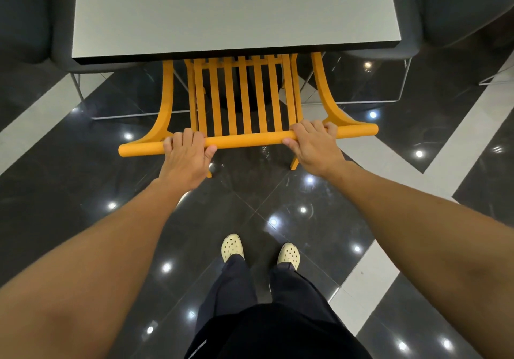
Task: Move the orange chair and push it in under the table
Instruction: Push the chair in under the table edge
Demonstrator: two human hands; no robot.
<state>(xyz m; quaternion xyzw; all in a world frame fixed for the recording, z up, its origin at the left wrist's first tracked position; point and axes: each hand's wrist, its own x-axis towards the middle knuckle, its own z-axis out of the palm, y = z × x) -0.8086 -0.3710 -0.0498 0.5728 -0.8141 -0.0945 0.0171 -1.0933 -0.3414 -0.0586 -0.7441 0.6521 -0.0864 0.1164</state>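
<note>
Both hands, left (185,156) and right (314,144), clasp the orange chair (244,103) top rail (seat under the table (233,11)).

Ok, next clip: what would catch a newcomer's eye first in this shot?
The orange chair stands out against the dark glossy floor, its slatted seat partly slid under the grey table at the top. Both hands grip its round top rail, the left hand towards one end and the right hand towards the other. Below, cream clogs stand on the tiles.
</note>
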